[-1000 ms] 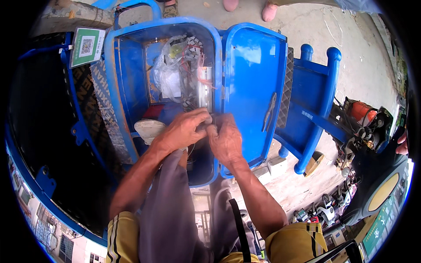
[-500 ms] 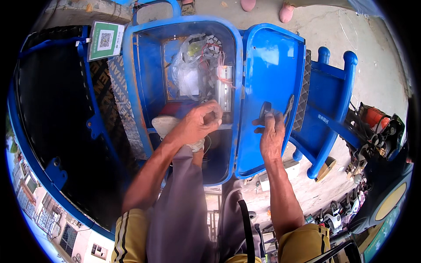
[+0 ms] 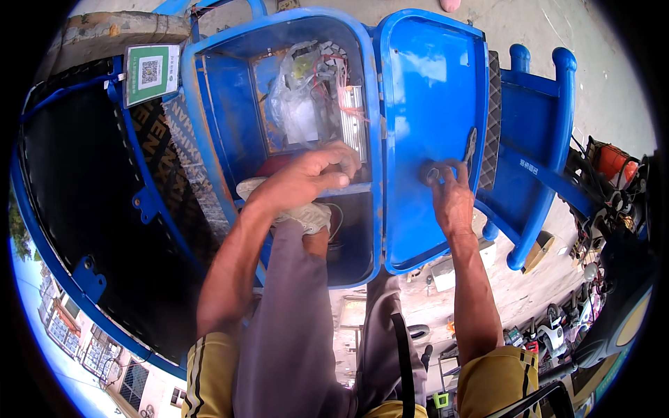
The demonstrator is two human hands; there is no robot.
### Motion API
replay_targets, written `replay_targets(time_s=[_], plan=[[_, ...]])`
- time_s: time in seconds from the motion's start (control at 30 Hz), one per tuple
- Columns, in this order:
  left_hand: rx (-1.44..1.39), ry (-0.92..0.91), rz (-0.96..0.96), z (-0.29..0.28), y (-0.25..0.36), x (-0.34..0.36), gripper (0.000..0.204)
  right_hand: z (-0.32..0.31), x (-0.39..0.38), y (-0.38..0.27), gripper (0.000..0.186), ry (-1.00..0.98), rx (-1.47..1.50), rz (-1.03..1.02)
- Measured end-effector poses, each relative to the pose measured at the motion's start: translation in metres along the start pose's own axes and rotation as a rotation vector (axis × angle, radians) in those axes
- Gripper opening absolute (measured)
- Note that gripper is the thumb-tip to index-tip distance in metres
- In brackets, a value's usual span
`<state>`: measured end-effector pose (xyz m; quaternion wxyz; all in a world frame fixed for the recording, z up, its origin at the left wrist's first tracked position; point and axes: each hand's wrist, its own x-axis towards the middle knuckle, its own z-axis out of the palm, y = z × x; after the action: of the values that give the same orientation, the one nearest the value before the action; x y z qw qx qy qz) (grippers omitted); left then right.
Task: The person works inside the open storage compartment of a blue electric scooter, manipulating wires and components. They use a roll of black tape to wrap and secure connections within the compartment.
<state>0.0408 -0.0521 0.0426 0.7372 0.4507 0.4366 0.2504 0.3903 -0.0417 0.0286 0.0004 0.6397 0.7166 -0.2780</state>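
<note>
At the left, a black panel (image 3: 77, 209) lies in a blue frame. Beside its upper right corner stands a green-and-white card (image 3: 151, 74) bearing a square code. Next is an open blue box (image 3: 187, 104); a clear plastic bag (image 3: 293, 108) rests in its upper part. A shoe (image 3: 310, 217) is below the left hand (image 3: 306, 179), which is positioned over the box with fingers curled and thumb near them; whether the fingertips hold anything cannot be determined. Just beyond them is a silver ribbed metal part (image 3: 353, 129). The box's blue lid (image 3: 428, 90) lies open to the right. Over the lid, a dark roll (image 3: 431, 173) is clamped between the thumb and fingers of the right hand (image 3: 454, 202); the roll is blurred. A slim hand tool (image 3: 471, 145) lies near the lid's right edge. Farther right is a blue metal rack (image 3: 533, 129).
</note>
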Motion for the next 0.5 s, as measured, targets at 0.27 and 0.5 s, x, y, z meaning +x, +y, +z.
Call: replay_targets(time_s=[0.27, 0.5], plan=[[0.292, -0.053, -0.144, -0.009, 0.026, 0.010, 0.016, -0.013, -0.012, -0.123, 0.024, -0.155, 0.423, 0.002], [0.377, -0.061, -0.138, -0.007, 0.024, 0.015, 0.015, 0.013, -0.005, -0.145, 0.024, -0.127, 0.481, 0.028]])
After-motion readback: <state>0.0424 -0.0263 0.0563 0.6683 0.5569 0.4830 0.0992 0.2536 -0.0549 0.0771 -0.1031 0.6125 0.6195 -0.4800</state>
